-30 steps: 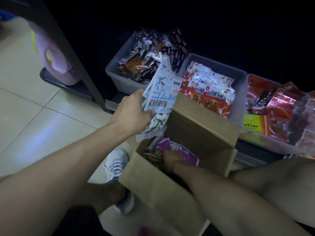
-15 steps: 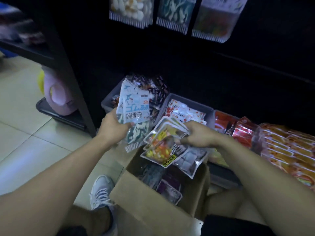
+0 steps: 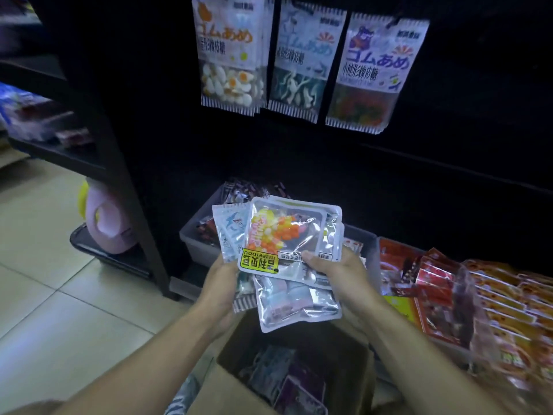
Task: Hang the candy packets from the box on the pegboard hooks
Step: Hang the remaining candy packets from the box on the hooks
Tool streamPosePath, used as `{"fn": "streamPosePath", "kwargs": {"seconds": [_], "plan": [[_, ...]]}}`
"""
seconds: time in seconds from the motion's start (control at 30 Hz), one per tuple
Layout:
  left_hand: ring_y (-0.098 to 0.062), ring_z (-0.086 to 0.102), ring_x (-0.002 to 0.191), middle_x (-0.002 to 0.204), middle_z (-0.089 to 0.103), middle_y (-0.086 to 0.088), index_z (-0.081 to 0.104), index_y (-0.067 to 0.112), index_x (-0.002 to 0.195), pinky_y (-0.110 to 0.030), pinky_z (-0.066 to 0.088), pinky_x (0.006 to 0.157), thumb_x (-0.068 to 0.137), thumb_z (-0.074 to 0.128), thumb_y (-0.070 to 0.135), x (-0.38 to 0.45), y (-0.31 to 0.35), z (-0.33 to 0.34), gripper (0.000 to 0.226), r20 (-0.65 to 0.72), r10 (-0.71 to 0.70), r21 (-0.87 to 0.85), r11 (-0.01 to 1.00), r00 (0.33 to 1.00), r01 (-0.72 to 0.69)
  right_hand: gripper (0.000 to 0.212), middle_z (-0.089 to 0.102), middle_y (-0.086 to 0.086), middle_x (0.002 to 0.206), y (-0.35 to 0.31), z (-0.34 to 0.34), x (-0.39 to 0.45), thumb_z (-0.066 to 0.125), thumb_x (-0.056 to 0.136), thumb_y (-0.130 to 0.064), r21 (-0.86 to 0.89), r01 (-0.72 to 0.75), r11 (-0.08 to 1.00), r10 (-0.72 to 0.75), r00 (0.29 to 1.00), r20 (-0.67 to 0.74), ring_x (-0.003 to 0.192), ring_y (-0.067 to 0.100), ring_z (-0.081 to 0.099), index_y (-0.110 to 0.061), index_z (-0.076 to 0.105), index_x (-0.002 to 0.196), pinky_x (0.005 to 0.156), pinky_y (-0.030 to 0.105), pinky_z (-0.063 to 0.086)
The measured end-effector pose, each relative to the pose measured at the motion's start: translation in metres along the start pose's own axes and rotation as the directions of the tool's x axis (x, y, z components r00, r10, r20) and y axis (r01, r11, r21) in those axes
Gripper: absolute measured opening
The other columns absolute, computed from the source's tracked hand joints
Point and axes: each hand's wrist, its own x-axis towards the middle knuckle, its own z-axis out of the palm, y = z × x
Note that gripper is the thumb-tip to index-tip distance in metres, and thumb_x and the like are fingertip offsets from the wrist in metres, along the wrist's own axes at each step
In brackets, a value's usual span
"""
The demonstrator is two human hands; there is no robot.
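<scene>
My left hand point(image 3: 220, 283) grips a white shark candy packet point(image 3: 232, 230) at its lower part. My right hand point(image 3: 335, 266) pinches a stack of clear jelly-bean packets point(image 3: 284, 238), thumb on the top one; another silvery packet point(image 3: 294, 301) droops below the stack. Both bundles meet above the open cardboard box point(image 3: 239, 384), which holds more dark and purple packets point(image 3: 299, 384). On the black pegboard point(image 3: 449, 85) above hang three rows: egg candy packets point(image 3: 230, 52), shark packets point(image 3: 302, 61) and bear packets point(image 3: 371, 73).
Grey bins point(image 3: 197, 241) of snack packets line the bottom shelf, with red snack packs point(image 3: 434, 283) spilling to the right. A black shelf post point(image 3: 140, 205) stands left, a pink jug point(image 3: 107, 226) behind it. Beige floor tiles point(image 3: 45, 295) lie at the left.
My right hand came out of the box with a stack of packets and brought it up against the packet in my left hand. The view tilted upward, revealing the hanging rows.
</scene>
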Motion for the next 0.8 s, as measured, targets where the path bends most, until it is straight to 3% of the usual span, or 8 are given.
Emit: {"fn": "streamPosePath", "kwargs": {"seconds": [0.07, 0.17, 0.27, 0.4, 0.47, 0.53, 0.67, 0.8], "plan": [[-0.021, 0.078, 0.066, 0.085, 0.082, -0.006, 0.071, 0.011, 0.116, -0.029, 0.060, 0.050, 0.104, 0.053, 0.006, -0.003, 0.000, 0.005, 0.022, -0.003, -0.010, -0.056, 0.998, 1.000, 0.010, 0.020, 0.083, 0.002, 0.097, -0.001, 0.000, 0.001, 0.074, 0.095, -0.011, -0.042, 0.032, 0.999, -0.033, 0.999, -0.026, 0.088, 0.021, 0.080, -0.013, 0.073, 0.115, 0.078, 0.038, 0.065], [-0.025, 0.077, 0.074, 0.096, 0.079, -0.011, 0.072, 0.011, 0.113, -0.031, 0.061, 0.052, 0.103, 0.054, 0.006, -0.004, 0.002, 0.010, 0.021, -0.024, -0.005, -0.078, 0.997, 1.000, 0.003, 0.024, 0.083, -0.001, 0.095, -0.002, 0.000, 0.002, 0.077, 0.094, -0.012, -0.051, 0.069, 0.996, -0.071, 0.997, -0.034, 0.084, 0.017, 0.080, -0.013, 0.072, 0.117, 0.065, 0.027, 0.062], [-0.030, 0.075, 0.081, 0.109, 0.076, -0.019, 0.071, 0.007, 0.117, -0.035, 0.062, 0.057, 0.105, 0.053, 0.013, -0.002, 0.002, 0.008, 0.023, -0.035, -0.011, -0.093, 0.996, 0.999, 0.008, 0.042, 0.081, -0.001, 0.108, 0.002, -0.002, 0.004, 0.083, 0.089, -0.014, -0.029, 0.075, 0.997, -0.076, 0.997, -0.028, 0.097, 0.022, 0.079, -0.023, 0.065, 0.126, 0.086, 0.043, 0.064], [-0.044, 0.074, 0.109, 0.130, 0.073, -0.024, 0.071, 0.010, 0.132, -0.058, 0.061, 0.093, 0.108, 0.045, 0.049, -0.005, 0.003, 0.010, 0.053, -0.008, 0.030, -0.151, 0.988, 1.000, -0.031, 0.104, 0.069, -0.008, 0.138, 0.011, -0.004, 0.006, 0.098, 0.060, -0.052, -0.029, 0.075, 0.997, -0.076, 0.996, -0.046, 0.129, 0.027, 0.065, -0.049, 0.041, 0.148, 0.110, 0.059, 0.049], [-0.033, 0.079, 0.104, 0.119, 0.080, -0.012, 0.072, 0.021, 0.131, -0.050, 0.065, 0.084, 0.100, 0.044, 0.065, -0.010, 0.007, 0.013, 0.061, 0.036, 0.079, -0.131, 0.989, 0.996, -0.074, 0.130, 0.056, -0.011, 0.153, 0.014, -0.004, 0.006, 0.097, 0.046, -0.068, -0.060, 0.070, 0.996, -0.073, 0.996, -0.055, 0.141, 0.025, 0.055, -0.063, 0.021, 0.152, 0.113, 0.060, 0.046], [-0.025, 0.081, 0.092, 0.113, 0.082, -0.006, 0.067, 0.020, 0.134, -0.037, 0.066, 0.068, 0.092, 0.065, 0.047, -0.013, 0.007, 0.017, 0.050, 0.075, 0.130, -0.083, 0.989, 0.989, -0.123, 0.118, 0.055, -0.011, 0.153, 0.014, -0.004, 0.004, 0.098, 0.058, -0.054, -0.050, 0.085, 0.995, -0.087, 0.995, -0.048, 0.137, 0.024, 0.058, -0.066, 0.024, 0.149, 0.111, 0.059, 0.049], [-0.030, 0.081, 0.092, 0.116, 0.080, -0.015, 0.065, 0.010, 0.134, -0.038, 0.066, 0.070, 0.076, 0.081, 0.019, -0.012, 0.006, 0.018, 0.061, 0.078, 0.149, -0.123, 0.983, 0.986, -0.139, 0.085, 0.069, -0.001, 0.135, 0.018, -0.005, 0.007, 0.087, 0.082, -0.016, 0.049, 0.092, 0.995, -0.092, 0.996, -0.004, 0.115, 0.028, 0.073, -0.054, 0.042, 0.143, 0.100, 0.060, 0.057], [-0.033, 0.080, 0.093, 0.115, 0.080, -0.018, 0.068, 0.011, 0.128, -0.042, 0.066, 0.076, 0.076, 0.083, 0.017, -0.012, 0.008, 0.019, 0.054, 0.088, 0.142, -0.126, 0.983, 0.986, -0.130, 0.086, 0.073, -0.009, 0.124, 0.011, 0.000, 0.004, 0.101, 0.063, -0.038, 0.060, 0.138, 0.989, -0.132, 0.987, -0.096, 0.112, 0.023, 0.074, -0.048, 0.050, 0.131, 0.101, 0.057, 0.057]]}}
